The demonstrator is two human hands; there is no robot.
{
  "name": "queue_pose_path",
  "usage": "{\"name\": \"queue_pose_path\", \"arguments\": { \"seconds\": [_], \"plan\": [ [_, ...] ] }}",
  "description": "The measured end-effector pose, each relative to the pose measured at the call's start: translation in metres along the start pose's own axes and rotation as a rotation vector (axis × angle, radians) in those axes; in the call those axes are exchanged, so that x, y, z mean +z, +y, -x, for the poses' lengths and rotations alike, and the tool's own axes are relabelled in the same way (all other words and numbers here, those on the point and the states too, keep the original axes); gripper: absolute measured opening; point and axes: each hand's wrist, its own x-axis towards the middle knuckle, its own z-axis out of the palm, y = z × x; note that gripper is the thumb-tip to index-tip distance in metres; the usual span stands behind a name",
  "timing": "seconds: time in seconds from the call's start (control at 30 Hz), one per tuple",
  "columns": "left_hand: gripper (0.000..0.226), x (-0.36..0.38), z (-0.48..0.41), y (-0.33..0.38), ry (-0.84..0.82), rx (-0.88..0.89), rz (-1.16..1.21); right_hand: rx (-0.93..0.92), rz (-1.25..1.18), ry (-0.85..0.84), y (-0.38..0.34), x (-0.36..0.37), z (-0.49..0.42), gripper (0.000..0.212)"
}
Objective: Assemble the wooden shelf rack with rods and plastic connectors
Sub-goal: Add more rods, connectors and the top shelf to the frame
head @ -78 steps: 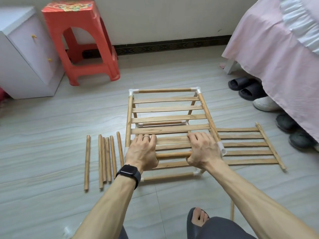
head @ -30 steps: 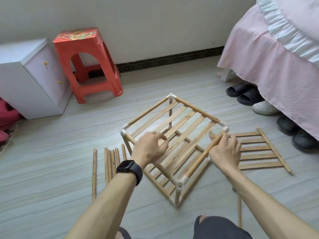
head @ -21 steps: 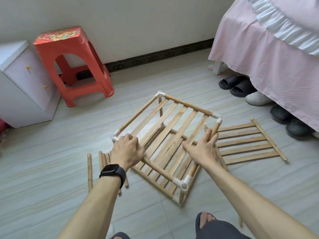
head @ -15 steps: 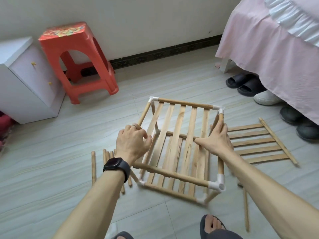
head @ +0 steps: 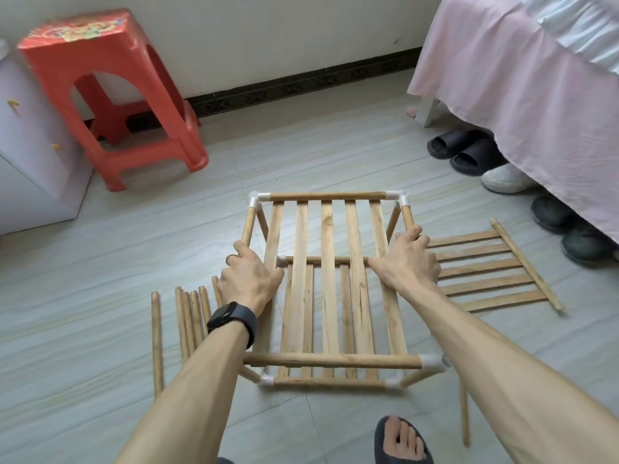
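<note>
A two-tier wooden rack (head: 330, 286) stands on the floor in front of me, its rods joined by white plastic corner connectors (head: 430, 362). My left hand (head: 248, 279) grips the top tier's left side rod. My right hand (head: 407, 262) grips the right side rod, thumb lying on the slats. Left of the rack, several loose wooden rods (head: 189, 316) lie side by side on the floor. A spare slatted shelf panel (head: 492, 271) lies flat to the right, and one more rod (head: 464, 413) lies near my right forearm.
A red plastic stool (head: 110, 95) and a white cabinet (head: 30, 145) stand at the back left. A bed with a pink skirt (head: 522, 95) fills the right, with slippers and shoes (head: 469, 152) beneath it. My sandalled foot (head: 400, 440) shows at the bottom.
I have turned the rack about a quarter turn on the floor, so its slats now run away from me. My hands shifted from the near rod to the two side rods.
</note>
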Motion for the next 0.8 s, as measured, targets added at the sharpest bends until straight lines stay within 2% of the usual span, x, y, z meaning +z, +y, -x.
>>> {"name": "queue_pose_path", "arguments": {
  "seconds": [0.17,0.27,0.4,0.6,0.8],
  "plan": [
    [0.073,0.003,0.005,-0.001,0.017,-0.006,0.004,-0.027,0.008,0.003,0.001,0.003,-0.002,0.123],
    [0.088,0.002,0.005,-0.001,-0.006,-0.013,0.012,-0.053,-0.026,-0.037,0.003,-0.001,-0.006,0.128],
    [0.112,-0.004,0.016,-0.004,-0.076,-0.025,0.020,-0.091,-0.125,-0.179,0.013,-0.020,0.000,0.137],
    [0.105,-0.005,0.061,-0.025,-0.094,-0.043,0.004,-0.049,0.082,-0.168,0.041,-0.005,0.063,0.143],
    [0.099,-0.001,0.083,-0.037,-0.050,-0.034,0.006,-0.130,0.055,-0.084,0.054,-0.001,0.079,0.129]
  ]
}}
